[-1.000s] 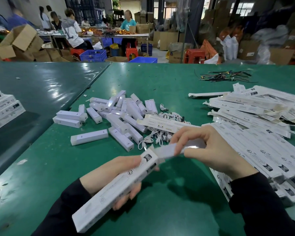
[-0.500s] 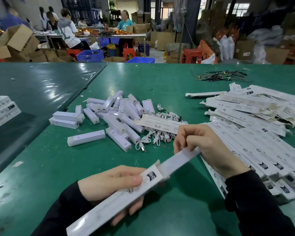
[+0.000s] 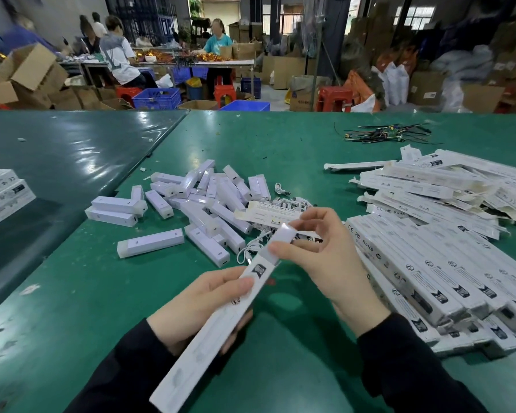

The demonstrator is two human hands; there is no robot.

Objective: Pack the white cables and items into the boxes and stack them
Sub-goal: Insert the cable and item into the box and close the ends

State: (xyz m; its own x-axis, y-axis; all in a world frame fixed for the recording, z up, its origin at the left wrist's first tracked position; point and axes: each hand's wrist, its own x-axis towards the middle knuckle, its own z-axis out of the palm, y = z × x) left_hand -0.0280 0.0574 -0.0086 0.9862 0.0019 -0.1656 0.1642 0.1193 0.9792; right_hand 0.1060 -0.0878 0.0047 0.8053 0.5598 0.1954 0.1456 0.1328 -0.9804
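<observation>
Hands met over the green table (image 3: 280, 150): the left hand (image 3: 203, 305) curled round a long white box (image 3: 215, 332) angled toward one o'clock, while the right hand (image 3: 325, 257) pinched a white bar (image 3: 280, 242) sticking partway out of the box's open far end. Loose white bars (image 3: 197, 204) and white cables (image 3: 283, 201) lay at twelve o'clock, and a pile of boxes (image 3: 429, 263) lay at three o'clock.

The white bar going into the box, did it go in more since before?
Yes. The white bar sticks out of the box much less than before; it slid down into the box mouth, pushed by the right hand while the left hand holds the box.
</observation>
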